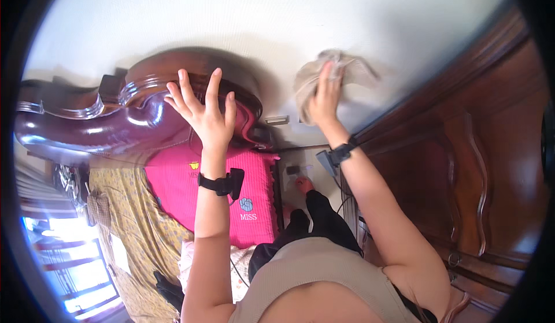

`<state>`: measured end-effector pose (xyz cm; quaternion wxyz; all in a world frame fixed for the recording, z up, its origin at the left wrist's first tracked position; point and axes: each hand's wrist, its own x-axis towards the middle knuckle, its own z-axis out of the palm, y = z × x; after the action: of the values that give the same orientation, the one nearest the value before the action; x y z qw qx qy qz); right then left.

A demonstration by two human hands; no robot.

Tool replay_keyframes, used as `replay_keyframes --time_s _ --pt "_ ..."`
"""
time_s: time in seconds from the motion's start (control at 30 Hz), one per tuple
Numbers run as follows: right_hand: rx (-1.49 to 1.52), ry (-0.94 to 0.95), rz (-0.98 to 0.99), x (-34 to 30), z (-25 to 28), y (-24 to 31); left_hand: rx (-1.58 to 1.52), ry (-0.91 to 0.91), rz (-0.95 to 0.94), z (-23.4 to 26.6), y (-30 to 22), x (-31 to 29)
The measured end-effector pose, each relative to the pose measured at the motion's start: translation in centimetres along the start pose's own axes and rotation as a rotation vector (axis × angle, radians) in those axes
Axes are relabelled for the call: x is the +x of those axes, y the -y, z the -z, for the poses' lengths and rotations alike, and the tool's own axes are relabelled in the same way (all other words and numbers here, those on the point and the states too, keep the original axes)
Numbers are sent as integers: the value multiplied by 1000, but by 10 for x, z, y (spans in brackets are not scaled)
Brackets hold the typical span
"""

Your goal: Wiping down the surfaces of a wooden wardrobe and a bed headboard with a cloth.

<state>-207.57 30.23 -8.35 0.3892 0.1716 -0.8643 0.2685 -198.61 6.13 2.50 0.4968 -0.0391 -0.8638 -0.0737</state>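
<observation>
My right hand (326, 95) presses a beige cloth (309, 83) against the white wall (277, 22), its fingers lying over the fabric. The cloth is bunched, and a loose fold sticks out to the right. My left hand (206, 112) is raised with its fingers spread and holds nothing. It is in front of the dark, glossy wooden headboard (156, 115); whether it touches the wood I cannot tell. Each wrist wears a black strap with a small device.
A bright pink pillow cover (219, 190) lies on the bed below the headboard, beside a yellow patterned sheet (127, 219). A dark wooden wardrobe (422, 178) stands at the right. A wall socket (277, 120) is below the cloth. A bright window (75, 265) is at the lower left.
</observation>
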Motion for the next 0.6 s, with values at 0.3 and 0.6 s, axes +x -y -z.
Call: replay_keyframes --time_s 0.3,0.6 --pt "588 737 50 -110 -97 37 34 85 8 8 6 -5" --pt "55 711 -28 -152 -75 -18 -46 166 182 -6 -10 -70"
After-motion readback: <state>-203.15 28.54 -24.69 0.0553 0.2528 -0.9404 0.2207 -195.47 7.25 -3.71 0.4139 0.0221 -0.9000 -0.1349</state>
